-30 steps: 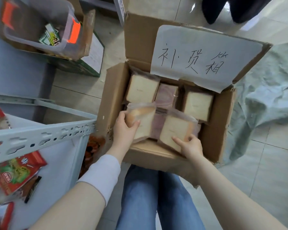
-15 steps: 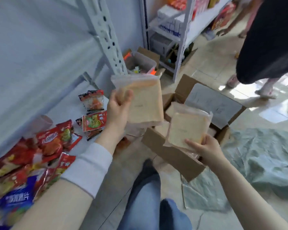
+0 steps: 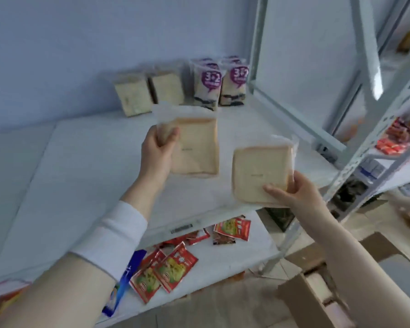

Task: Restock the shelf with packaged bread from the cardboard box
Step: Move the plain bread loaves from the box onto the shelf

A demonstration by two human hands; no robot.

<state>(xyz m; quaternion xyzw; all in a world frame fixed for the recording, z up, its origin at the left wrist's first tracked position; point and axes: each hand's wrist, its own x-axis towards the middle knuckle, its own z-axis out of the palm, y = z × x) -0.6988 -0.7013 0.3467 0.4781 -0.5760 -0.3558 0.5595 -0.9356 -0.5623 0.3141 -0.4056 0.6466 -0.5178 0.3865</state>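
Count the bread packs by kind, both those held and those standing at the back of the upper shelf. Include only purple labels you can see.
Held plain bread packs: 2
Standing plain bread packs: 2
Purple-label packs: 2 (any behind are unclear)
Total: 6

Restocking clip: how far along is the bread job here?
Done: two plain bread packs stand at the back of the shelf, beside purple-labelled packs. In hand: the left hand grips one pack, the right hand a second pack, both above the shelf, not yet down. Left: placing these; the cardboard box appears to hold more, blurred.
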